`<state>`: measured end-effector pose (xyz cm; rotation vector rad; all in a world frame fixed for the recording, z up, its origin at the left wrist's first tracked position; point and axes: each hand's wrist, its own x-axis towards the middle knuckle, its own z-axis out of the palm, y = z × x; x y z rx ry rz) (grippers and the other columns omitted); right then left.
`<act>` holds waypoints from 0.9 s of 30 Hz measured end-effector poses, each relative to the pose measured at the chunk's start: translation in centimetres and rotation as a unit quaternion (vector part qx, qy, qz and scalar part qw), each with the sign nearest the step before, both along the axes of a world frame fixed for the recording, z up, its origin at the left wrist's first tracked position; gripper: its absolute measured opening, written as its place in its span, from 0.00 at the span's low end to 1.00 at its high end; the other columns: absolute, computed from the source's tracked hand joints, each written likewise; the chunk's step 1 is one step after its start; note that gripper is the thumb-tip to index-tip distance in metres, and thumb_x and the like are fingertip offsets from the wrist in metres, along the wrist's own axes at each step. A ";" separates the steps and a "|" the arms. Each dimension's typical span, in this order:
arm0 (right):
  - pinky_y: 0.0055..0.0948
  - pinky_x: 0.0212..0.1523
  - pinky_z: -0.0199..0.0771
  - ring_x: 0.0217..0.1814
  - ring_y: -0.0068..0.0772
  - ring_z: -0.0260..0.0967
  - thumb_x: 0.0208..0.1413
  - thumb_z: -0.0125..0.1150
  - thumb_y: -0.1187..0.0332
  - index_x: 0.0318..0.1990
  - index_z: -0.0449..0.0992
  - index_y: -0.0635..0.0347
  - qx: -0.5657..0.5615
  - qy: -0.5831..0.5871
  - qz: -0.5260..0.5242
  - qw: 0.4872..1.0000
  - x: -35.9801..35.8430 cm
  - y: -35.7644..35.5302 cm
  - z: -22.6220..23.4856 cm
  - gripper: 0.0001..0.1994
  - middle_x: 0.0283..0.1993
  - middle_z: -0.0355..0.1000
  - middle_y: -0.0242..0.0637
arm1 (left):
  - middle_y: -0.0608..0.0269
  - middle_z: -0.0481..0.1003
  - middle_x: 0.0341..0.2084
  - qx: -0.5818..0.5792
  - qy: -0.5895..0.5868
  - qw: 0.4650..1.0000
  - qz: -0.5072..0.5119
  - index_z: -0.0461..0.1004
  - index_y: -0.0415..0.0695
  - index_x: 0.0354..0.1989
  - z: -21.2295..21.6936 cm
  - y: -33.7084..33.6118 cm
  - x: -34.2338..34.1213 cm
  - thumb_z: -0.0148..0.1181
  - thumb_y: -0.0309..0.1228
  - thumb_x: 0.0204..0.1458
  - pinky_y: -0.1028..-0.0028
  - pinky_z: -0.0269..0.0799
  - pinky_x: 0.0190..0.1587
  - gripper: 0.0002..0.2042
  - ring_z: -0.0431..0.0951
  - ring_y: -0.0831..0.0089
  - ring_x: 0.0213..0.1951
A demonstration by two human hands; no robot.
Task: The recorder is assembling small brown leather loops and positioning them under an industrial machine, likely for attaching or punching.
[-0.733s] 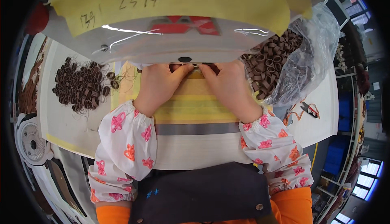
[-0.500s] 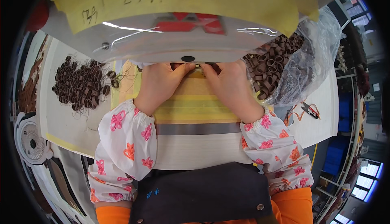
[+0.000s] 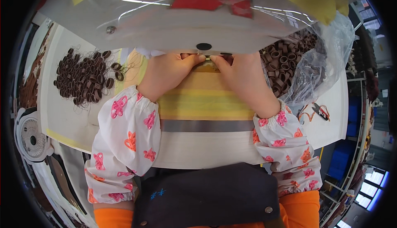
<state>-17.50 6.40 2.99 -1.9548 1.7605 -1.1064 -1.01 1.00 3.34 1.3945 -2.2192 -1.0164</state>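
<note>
1 wide pale tabletop (image 3: 206,147) carries all the work, and above its far part stands 1 big white housing (image 3: 144,34) with a red mark. To the right lies 1 clear plastic bag (image 3: 333,69), in which is a heap of bare loops (image 3: 283,60), brown in colour; to the left lies 1 heap of threaded loops (image 3: 82,75), also brown, with thin dark threads standing out from them. By my judgement the work is somewhere in its middle: the left heap looks like the part that is done, the bagged heap like the part that is left, and both are large. The loops in these 2 heaps overlap too much, so I cannot count them exactly. Of the other things I count 2 flowered sleeve covers (image 3: 128,135), 1 white fan (image 3: 33,137) at the far left, and 2 bare hands. The left hand (image 3: 167,73) and the right hand (image 3: 244,77) come near each other under the front edge of the housing; their fingers are bent inward and seem to pinch something small, but it is mostly hidden, so I cannot tell surely what they grasp. Smaller are 1 pair of snips (image 3: 320,111), lying near the bag, and 2 separate loops (image 3: 119,76), just beside the left heap.
</note>
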 end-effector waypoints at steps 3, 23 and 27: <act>0.39 0.28 0.69 0.28 0.51 0.69 0.42 0.60 0.77 0.25 0.69 0.68 -0.024 0.013 0.005 1.000 -0.3 -0.3 -0.2 0.06 0.23 0.70 0.48 | 0.65 0.72 0.16 -0.012 0.011 1.000 -0.011 0.77 0.45 0.29 -0.5 -0.2 0.0 0.54 0.44 0.51 0.74 0.63 0.25 0.14 0.70 0.72 0.19; 0.38 0.25 0.69 0.24 0.47 0.70 0.41 0.63 0.71 0.22 0.70 0.65 0.030 -0.022 -0.016 0.999 -0.9 -0.4 -0.5 0.09 0.21 0.71 0.45 | 0.69 0.70 0.15 0.006 0.047 0.998 0.044 0.76 0.42 0.26 -1.1 -0.4 -0.2 0.60 0.47 0.45 0.77 0.64 0.27 0.18 0.69 0.77 0.20; 0.38 0.25 0.68 0.24 0.47 0.70 0.42 0.63 0.70 0.23 0.70 0.64 0.010 -0.043 -0.013 0.999 -1.0 -0.2 -0.9 0.08 0.21 0.71 0.45 | 0.67 0.69 0.14 -0.009 0.006 0.999 0.050 0.76 0.40 0.28 -0.3 -0.1 -0.6 0.61 0.44 0.45 0.76 0.64 0.25 0.17 0.69 0.74 0.18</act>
